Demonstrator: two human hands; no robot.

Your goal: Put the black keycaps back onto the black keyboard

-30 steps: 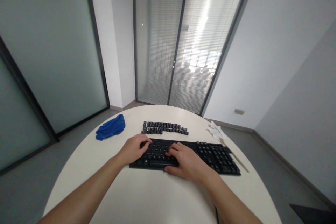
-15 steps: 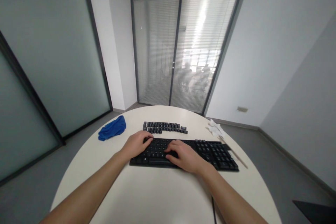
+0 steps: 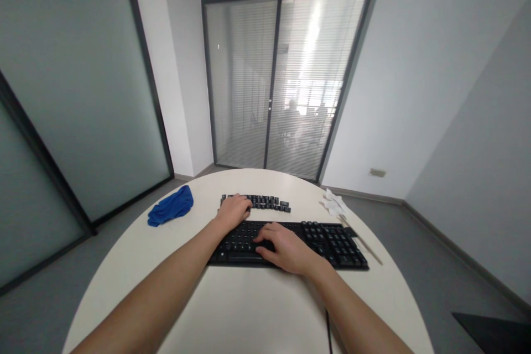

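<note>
A black keyboard (image 3: 244, 257) lies across the white round table, with many of its key positions bare of caps. Beyond its back edge, loose black keycaps (image 3: 265, 202) stand in rows. My left hand (image 3: 234, 211) reaches over the left end of these rows, covering several of them. Its thumb and forefinger come together around a small dark keycap, partly hidden by the fingers. My right hand (image 3: 286, 248) rests on the middle of the keyboard, fingers curved and thumb apart from them, with nothing visible in it.
A crumpled blue cloth (image 3: 171, 206) lies at the table's left edge. White crumpled tissue (image 3: 333, 203) and a thin stick (image 3: 369, 248) lie to the right, the stick beside the keyboard. A black cable (image 3: 328, 332) runs toward me under my right forearm.
My left hand has moved from the keyboard's upper left forward onto the loose keycaps. My right hand stays on the keyboard. The whole view has shifted slightly.
</note>
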